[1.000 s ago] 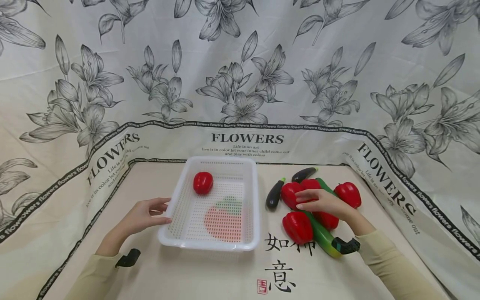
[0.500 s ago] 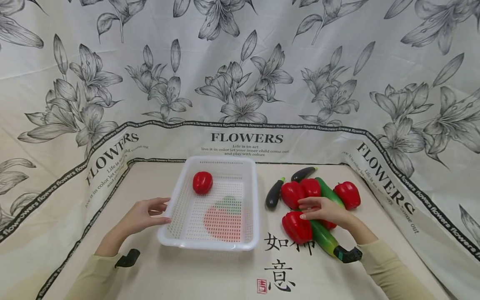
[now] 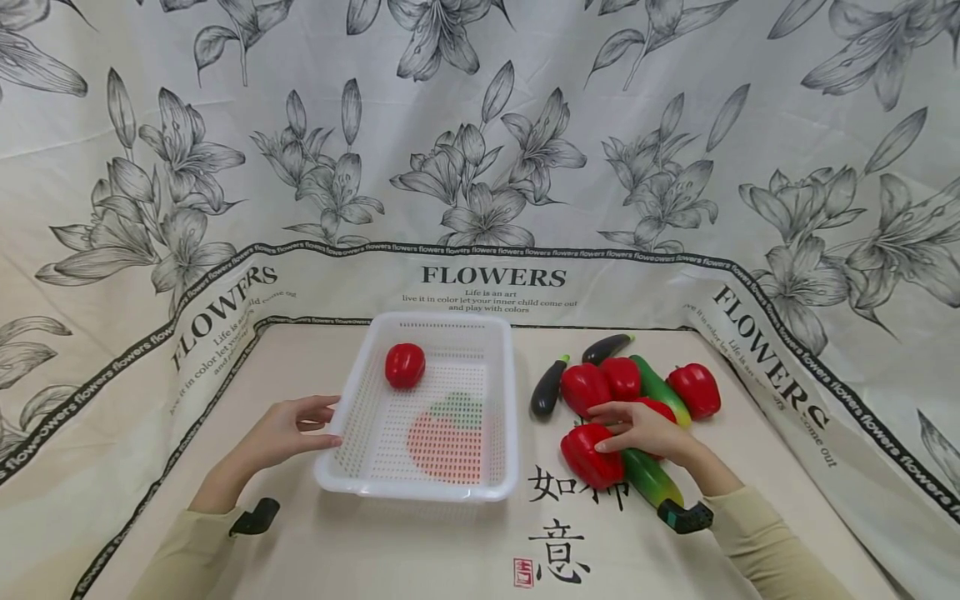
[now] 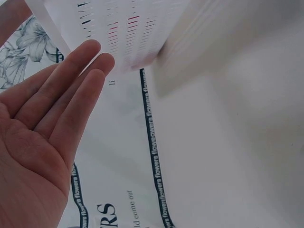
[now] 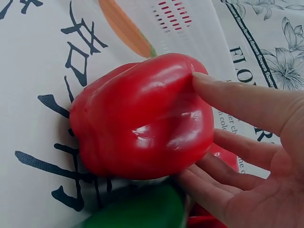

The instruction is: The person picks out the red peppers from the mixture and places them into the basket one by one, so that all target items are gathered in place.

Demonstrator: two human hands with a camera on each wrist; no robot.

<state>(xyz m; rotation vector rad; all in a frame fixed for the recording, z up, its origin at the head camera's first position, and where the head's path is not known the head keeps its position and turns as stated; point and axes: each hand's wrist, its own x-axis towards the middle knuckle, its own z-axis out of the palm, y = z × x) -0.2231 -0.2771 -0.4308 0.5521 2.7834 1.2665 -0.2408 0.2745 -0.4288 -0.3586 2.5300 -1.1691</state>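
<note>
My right hand (image 3: 651, 429) pinches a glossy red bell pepper (image 3: 587, 460) at the front of the vegetable group. In the right wrist view the thumb presses the side of this pepper (image 5: 142, 116), while the other fingers reach behind and under it. Just beside it lies a green cucumber-like vegetable (image 3: 649, 479) with a yellowish end, partly covered by the hand. My left hand (image 3: 279, 432) is at the left side of a white perforated basket (image 3: 416, 490). Its straight fingers meet the basket wall (image 4: 128, 33) in the left wrist view. Inside the basket sits one red bell pepper (image 3: 405, 366).
Behind the right hand are more red peppers (image 3: 585, 387), a second green vegetable (image 3: 662, 390) and two dark eggplants (image 3: 550, 388). Another red pepper (image 3: 694, 391) lies at the far right. Flowered cloth (image 3: 487, 200) walls the table on the back and sides.
My right hand has come down and toward me from the rear peppers to the front pepper, which it now grips. The left hand and basket have stayed put.
</note>
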